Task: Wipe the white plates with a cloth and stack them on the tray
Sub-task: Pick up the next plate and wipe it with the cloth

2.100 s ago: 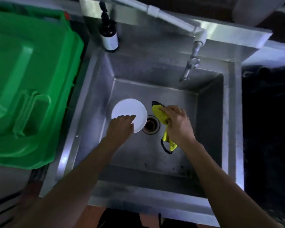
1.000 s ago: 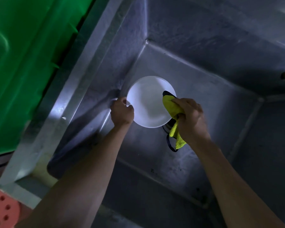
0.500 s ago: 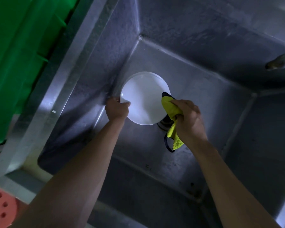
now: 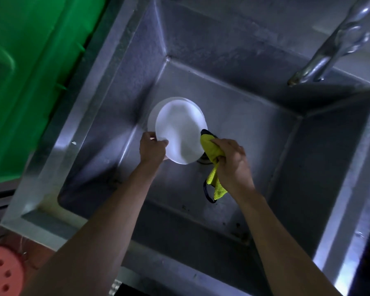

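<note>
We are bent over a stainless steel sink point(image 4: 124, 67), both arms reaching down into its basin. Our left hand point(image 4: 152, 149) pinches the lower left rim of a white plate point(image 4: 181, 133), thumb on the upper face, and holds it tilted above the sink floor near the middle of the view. A second white plate point(image 4: 153, 116) shows as a pale crescent behind it, at about ten o'clock from the held plate; we cannot tell whether the two touch. Our right hand point(image 4: 231, 163) is clenched around a yellow cloth point(image 4: 209, 148) with a dark edge. The bunched end of the cloth presses against the plate's rim at four o'clock, and its loose tail hangs below the fist. At two o'clock from the plate a metal tap point(image 4: 327, 54) juts over the basin. A green plastic crate point(image 4: 30, 77) fills the nine o'clock side beside the sink, and a pink perforated disc point(image 4: 2, 272) sits at seven o'clock.
</note>
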